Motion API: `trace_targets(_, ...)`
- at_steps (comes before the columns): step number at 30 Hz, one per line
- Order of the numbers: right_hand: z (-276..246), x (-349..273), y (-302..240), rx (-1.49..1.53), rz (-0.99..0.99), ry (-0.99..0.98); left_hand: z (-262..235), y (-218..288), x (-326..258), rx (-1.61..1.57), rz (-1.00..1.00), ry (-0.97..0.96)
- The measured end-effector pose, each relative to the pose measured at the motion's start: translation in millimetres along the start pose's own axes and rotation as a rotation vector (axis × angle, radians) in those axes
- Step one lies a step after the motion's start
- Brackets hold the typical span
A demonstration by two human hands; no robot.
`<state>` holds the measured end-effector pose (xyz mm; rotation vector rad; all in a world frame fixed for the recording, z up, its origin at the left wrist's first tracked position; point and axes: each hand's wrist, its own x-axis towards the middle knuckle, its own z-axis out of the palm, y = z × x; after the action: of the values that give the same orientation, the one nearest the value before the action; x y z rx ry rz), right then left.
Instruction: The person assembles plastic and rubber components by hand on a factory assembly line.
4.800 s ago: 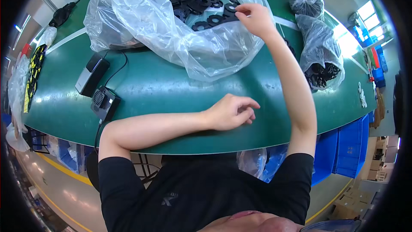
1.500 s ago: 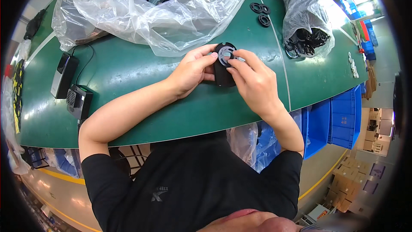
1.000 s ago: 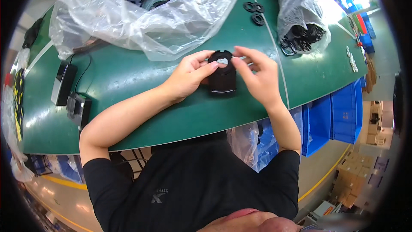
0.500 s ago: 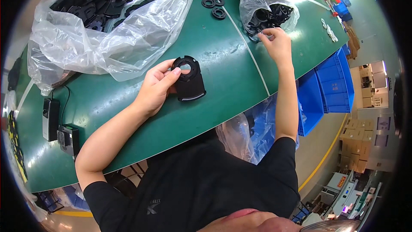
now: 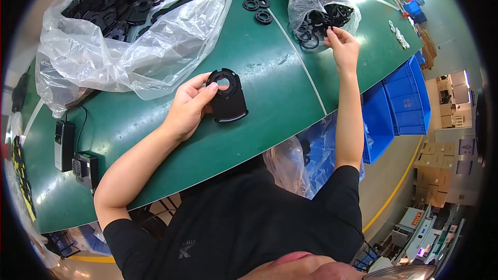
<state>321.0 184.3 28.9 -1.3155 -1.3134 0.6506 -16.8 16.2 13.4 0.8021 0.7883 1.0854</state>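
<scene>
A flat black plastic plate [image 5: 230, 105] with a round hole near its top is gripped between the thumb and fingers of my left hand [image 5: 193, 102], just above the green table. At the mouth of a clear plastic bag [image 5: 305, 1] on the right, my right hand [image 5: 343, 47] has its fingertips pinched together against black rings [image 5: 332, 16]. Whether one ring is between those fingertips is too small to make out. Several rings spill partly out of the bag onto the table. Farther back lie three loose thick black rings [image 5: 263, 17].
A large open plastic bag [image 5: 155, 67] of black plates fills the far left of the green table [image 5: 249, 135]. Two small black devices [image 5: 85, 170] with a cord lie near the left edge. Blue bins [image 5: 404, 101] stand beyond the right edge, and white cords [image 5: 398, 36] lie at the far right.
My right hand has moved right and slightly farther away along the bag mouth, uncovering rings at its lower left. My left hand keeps the plate in nearly the same place.
</scene>
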Motion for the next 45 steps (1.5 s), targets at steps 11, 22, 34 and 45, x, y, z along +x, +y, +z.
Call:
trace_targets(11,39.8,-80.5,-43.5,-0.181,-0.348,-0.272,-1.2,0.7,0.0,-0.05,-0.02,0.04)
trace_targets(22,59.6,-124.0,-65.5,-0.468,-0.706,-0.727,-4.2,-0.3,2.7,-0.15,-0.01,0.047)
trace_targets(34,83.7,-130.2,-74.4,-0.527,-0.492,-0.758,-3.1,-2.1,-1.7,-0.092,-0.045,0.049)
trace_targets(45,88.0,-134.2,-88.0,0.15,-0.055,-0.707,-5.4,-0.6,-1.6,-0.181,-0.043,-0.003)
